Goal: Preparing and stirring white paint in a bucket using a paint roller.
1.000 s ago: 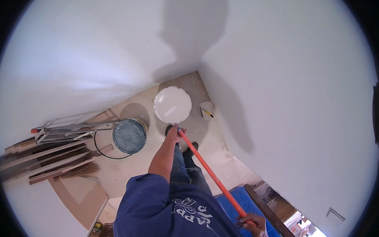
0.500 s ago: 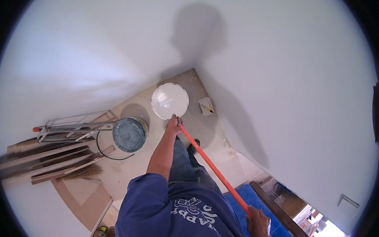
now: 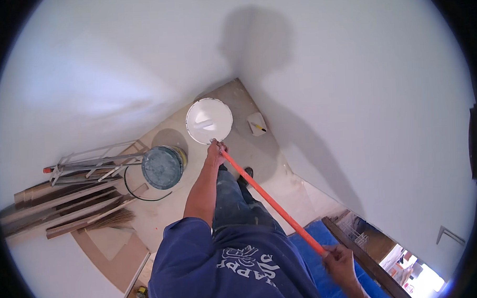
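My left hand is wrapped round the far end of a long orange pole, close to the near rim of a round white bucket. Inside the bucket, among white paint, lies a pale cylinder that looks like a paint roller sleeve. How it joins the pole is hidden by my left hand. At the pole's near end, low on the right, my right hand grips it with bent fingers. The pole slants across the front of my legs and blue shirt.
Left of the white bucket stands a lidded bucket with a dark hose beside it. A metal ladder, boards and a broom lie farther left. A small white tray holds a yellow-handled tool. White walls meet behind the bucket.
My right hand and the pole's near end have moved right and slightly up. The cylinder in the bucket now shows more clearly. The whole view has shifted a little.
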Tool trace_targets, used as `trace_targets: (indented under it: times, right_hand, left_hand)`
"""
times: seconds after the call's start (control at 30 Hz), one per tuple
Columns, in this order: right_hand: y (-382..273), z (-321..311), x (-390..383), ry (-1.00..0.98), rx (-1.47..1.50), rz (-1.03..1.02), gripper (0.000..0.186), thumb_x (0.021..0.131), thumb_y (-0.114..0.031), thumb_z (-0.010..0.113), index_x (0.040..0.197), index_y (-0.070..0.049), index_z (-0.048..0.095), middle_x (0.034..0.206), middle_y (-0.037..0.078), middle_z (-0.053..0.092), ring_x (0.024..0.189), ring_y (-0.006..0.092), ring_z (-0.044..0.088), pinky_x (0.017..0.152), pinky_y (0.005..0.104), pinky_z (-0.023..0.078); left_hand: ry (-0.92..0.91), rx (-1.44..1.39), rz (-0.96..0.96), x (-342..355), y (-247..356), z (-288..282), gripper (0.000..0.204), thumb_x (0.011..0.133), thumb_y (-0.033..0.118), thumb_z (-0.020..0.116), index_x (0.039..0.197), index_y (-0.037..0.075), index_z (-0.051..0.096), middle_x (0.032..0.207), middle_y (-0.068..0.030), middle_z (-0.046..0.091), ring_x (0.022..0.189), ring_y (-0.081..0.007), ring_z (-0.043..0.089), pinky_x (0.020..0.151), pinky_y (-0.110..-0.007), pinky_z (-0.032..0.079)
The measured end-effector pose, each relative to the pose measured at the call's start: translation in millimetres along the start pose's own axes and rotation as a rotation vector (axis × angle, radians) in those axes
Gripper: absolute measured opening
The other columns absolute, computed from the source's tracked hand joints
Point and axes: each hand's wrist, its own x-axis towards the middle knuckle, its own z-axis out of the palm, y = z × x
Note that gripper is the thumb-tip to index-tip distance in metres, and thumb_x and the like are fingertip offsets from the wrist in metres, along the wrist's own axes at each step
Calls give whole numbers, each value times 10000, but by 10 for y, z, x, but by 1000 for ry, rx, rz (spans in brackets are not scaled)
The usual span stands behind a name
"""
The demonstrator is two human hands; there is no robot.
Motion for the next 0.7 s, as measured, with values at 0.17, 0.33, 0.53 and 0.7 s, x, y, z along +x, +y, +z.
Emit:
trace_targets:
  times: [0.17,0.33,0.53,0.7]
  right_hand:
    - [-137,-80,276,40,-156,-109,215,936,-135,665,1076,28,666,696,40,635,528,75,543,479,233,440]
    - [-242,-43,451,-18,-86,-92,219,937,-133,658,1081,32,672,705,53,647,515,71,541,459,229,436]
    - [-76,-318,524,-70,42,22,220,948,-176,657,1062,11,671,705,56,646,489,72,531,431,227,417]
    - [80,-539,555,-169,181,127,254,961,-241,646,1072,-13,661,686,55,643,447,84,523,382,213,364]
  left_hand:
    - [-117,59,-67,-339,-124,346,847,947,760,259,1203,-12,495,880,-123,584,838,-312,606,1087,-506,399]
    - [-225,169,-99,-626,253,-5,1170,848,882,117,1454,-97,323,1086,-165,604,1018,-324,599,1158,-538,267]
    - [-143,155,-40,-611,256,-100,1056,896,835,140,1416,-46,403,1035,-135,597,981,-315,609,1106,-520,331]
    - [-182,64,63,-340,9,11,756,962,746,244,1085,65,550,808,-72,572,721,-254,574,890,-489,470]
